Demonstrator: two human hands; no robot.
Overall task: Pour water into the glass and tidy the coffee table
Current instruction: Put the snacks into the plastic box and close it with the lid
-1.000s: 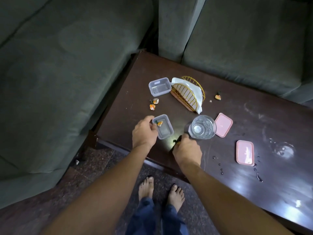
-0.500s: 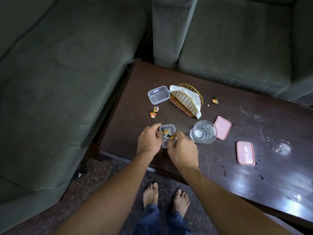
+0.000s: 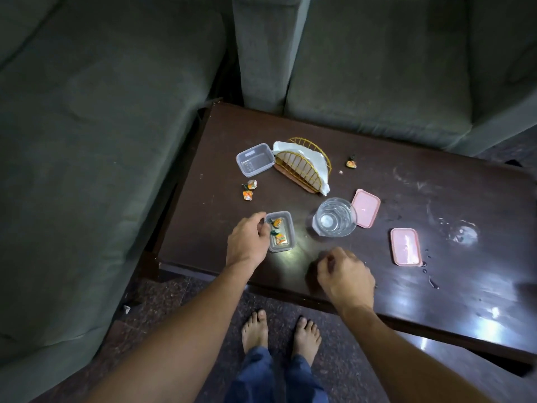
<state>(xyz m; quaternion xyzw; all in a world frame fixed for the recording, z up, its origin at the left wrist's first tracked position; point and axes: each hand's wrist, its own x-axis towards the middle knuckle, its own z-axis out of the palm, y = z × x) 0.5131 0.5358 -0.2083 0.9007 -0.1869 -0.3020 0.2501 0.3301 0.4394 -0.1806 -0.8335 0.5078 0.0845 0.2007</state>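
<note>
Glass (image 3: 334, 218) sits upright mid-table with water in it, just beside a pink lid (image 3: 365, 208) on its right. I see the near clear container (image 3: 281, 231) left of the glass holding two orange wrapped candies (image 3: 278, 230). Left hand (image 3: 247, 242) has thumb and fingertips against that container's left wall, a light pinch on the rim, not wrapped around it. Right hand (image 3: 344, 276) hovers over the table's near edge, fingers curled loosely inward; can't tell if anything is in it. Second pink lid (image 3: 406, 251) lies further right, with water drops beside it. Further back: an empty clear container (image 3: 255, 159) touching the gold wire napkin holder (image 3: 303, 167), two loose candies (image 3: 249, 189) left of centre, one more candy (image 3: 351, 163) right of the holder. Dark wooden coffee table (image 3: 436, 181), green sofa (image 3: 87, 126) around its left and far sides.
</note>
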